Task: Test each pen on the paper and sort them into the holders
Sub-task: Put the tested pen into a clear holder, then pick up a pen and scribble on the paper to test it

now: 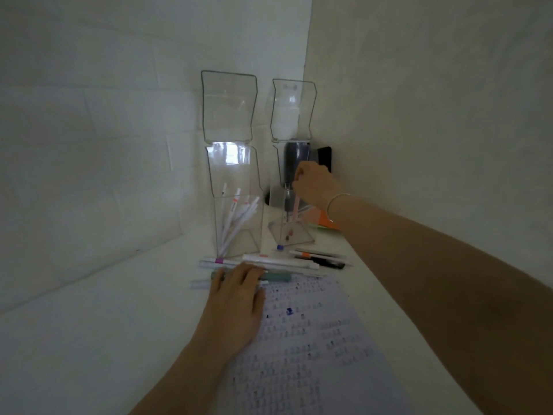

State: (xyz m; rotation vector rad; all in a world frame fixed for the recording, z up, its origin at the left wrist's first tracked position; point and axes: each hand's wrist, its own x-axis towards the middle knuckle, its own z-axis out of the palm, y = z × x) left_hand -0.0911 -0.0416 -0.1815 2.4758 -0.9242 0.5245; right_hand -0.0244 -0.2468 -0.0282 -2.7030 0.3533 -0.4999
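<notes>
Head view: white pens [236,223] in left holder [238,205].

Two clear holders stand at the worktop's far edge, the left holder [238,223] with about five white pens and the right holder [291,232] with one pink pen [296,209], plus one printed paper [314,339].

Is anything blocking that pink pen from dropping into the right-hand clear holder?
Nothing visible. The right hand holds the pink pen upright, already lowered inside the right holder, whose top is open. The left hand rests on the loose pens.
</notes>
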